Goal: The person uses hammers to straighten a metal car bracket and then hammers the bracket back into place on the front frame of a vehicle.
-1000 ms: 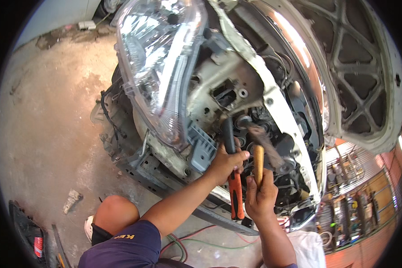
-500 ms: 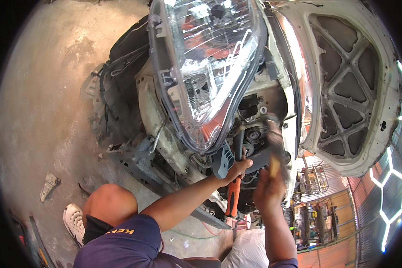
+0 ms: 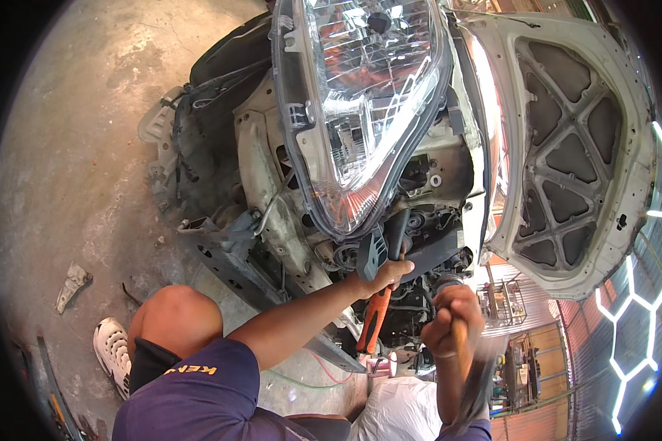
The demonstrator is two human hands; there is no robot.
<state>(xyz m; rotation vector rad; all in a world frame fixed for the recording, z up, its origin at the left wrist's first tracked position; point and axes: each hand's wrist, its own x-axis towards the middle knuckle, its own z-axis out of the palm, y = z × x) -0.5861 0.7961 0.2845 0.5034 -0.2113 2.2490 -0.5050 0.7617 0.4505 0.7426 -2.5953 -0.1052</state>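
Below the pointed lower end of the headlight point(image 3: 371, 95) lies a tool with an orange-and-black grip point(image 3: 376, 320), its long axis slanting from its dark shaft point(image 3: 398, 234), just beside that end, down leftward toward the person; whether the shaft's far end touches anything, I cannot tell. The left hand point(image 3: 384, 278), nearer the headlight, has its fingers curled round this tool where shaft meets grip, near a grey plastic bracket point(image 3: 371, 255). Farther down and to the right of the headlight, the right hand point(image 3: 454, 321) is folded round the wooden handle point(image 3: 461, 347) of a blurred hammer-like tool, whose dark part hangs by the right forearm, well apart from the orange grip.
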